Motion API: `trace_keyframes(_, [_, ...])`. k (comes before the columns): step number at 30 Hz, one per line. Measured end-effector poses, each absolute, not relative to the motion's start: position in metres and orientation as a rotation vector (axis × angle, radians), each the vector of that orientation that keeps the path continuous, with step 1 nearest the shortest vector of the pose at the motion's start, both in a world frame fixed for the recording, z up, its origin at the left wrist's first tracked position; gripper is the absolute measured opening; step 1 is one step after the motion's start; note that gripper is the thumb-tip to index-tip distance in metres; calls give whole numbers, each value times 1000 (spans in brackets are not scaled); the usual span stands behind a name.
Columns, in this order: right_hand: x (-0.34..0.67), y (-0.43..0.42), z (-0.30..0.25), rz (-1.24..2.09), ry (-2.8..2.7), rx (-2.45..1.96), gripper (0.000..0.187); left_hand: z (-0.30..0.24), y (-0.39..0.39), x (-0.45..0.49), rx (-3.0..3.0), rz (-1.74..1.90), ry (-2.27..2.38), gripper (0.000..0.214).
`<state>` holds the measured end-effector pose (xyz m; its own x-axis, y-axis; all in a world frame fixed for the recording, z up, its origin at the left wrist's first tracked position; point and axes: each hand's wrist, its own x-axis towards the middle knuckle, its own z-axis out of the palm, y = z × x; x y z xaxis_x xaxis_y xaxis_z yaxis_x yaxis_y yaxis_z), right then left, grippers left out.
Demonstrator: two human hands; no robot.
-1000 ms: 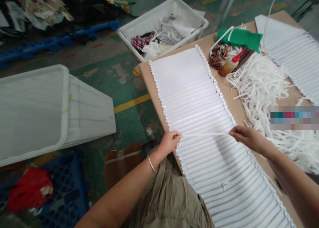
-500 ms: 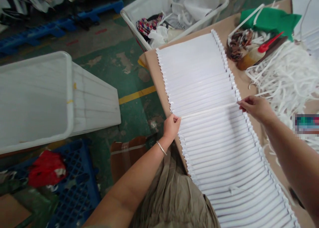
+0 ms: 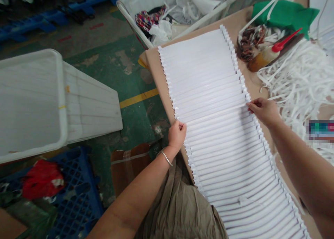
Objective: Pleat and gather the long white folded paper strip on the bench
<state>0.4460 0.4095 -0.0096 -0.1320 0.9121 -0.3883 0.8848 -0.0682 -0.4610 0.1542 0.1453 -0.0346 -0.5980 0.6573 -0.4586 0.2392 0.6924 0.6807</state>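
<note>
The surface [image 3: 250, 23] is a brown cardboard top, and the room is a workshop with a worn green floor [image 3: 135, 61] marked by a yellow line. Beyond the left hand [image 3: 177, 134] and to its left lies one large white tub [image 3: 33, 100], tilted on its side. Ahead of that hand is one white bin [image 3: 177, 9] holding mixed scraps. Below and left of it is one blue crate [image 3: 78, 193] with one red cloth [image 3: 43, 180] inside, and just beside the wrist lies one piece of cardboard [image 3: 127, 167]. One bracelet [image 3: 166, 158] circles the left wrist. A khaki garment [image 3: 180, 207] lies between the two forearms.

One white pleated sheet [image 3: 208, 93] lies on the surface directly between the hands, and its folds are too many to count exactly. One strip [image 3: 216, 113] runs across it from hand to hand. The left hand is clamped on the strip's near end at the sheet's left edge, and the right hand [image 3: 263, 112] is pinched on the far end at the right edge.

Beyond the right hand are one heap of white offcuts [image 3: 300, 82], one green cloth [image 3: 284, 14], one bundle of patterned scraps [image 3: 250, 42] and one bottle with a red nozzle [image 3: 263, 60].
</note>
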Motion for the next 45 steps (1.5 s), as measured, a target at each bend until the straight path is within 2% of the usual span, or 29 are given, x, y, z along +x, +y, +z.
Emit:
trace_keyframes(10, [449,409,-28,697,-2280,-1971,29,-33,151,153,751,619,2262,15])
trace_keyframes(20, [421,400,-16,526,-2409,-2133,25,-31,154,150,796,519,2286,19])
trace_keyframes(26, [456,398,-5,177,-2392,-2206,37,-31,142,136,788,659,2241,7])
trace_keyframes(30, [479,418,-2,-121,-2651,-2119,47,-21,132,134,818,759,2061,11])
trace_keyframes(32, [483,431,-5,-251,-2756,-2118,46,-15,134,133,838,756,1957,12])
trace_keyframes(35, [485,443,-9,-364,-2850,-2118,36,-7,147,126,898,711,1819,13])
trace_keyframes(41, [465,387,28,-229,-2936,-1760,27,7,204,108,923,593,1512,19])
trace_keyframes(45, [415,316,62,183,-2850,-1582,18,23,243,130,700,416,1216,28])
